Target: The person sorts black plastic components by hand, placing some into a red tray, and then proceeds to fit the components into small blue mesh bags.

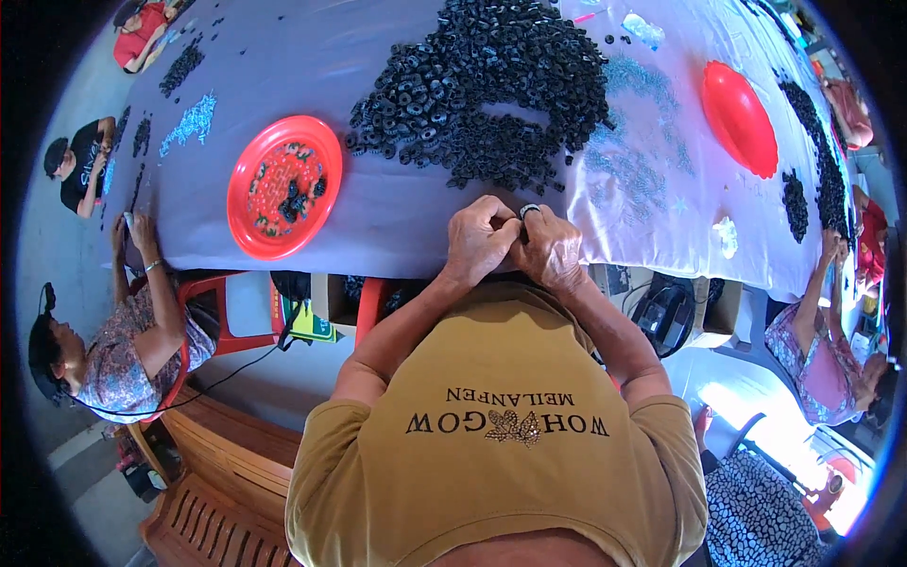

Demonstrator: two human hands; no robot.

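A small black ring (528, 210) is pinched between both hands at the table's near edge, the left hand (479, 239) and right hand (550, 250) pressed together around it, likely to steady it. Just beyond lies the heap of black rings (482, 85), within easy reach. A red plate (244, 210) with a few pieces sits left; a red bowl (738, 117) sits right, with no labels legible.

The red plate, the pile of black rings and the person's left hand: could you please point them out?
red plate (244, 219), head view, bare lower-left rim.
pile of black rings (491, 85), head view, middle of heap.
left hand (477, 241), head view, back of hand.

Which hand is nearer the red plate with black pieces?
Left. The left hand sits right of the red plate; the right hand is farther right, touching the left.
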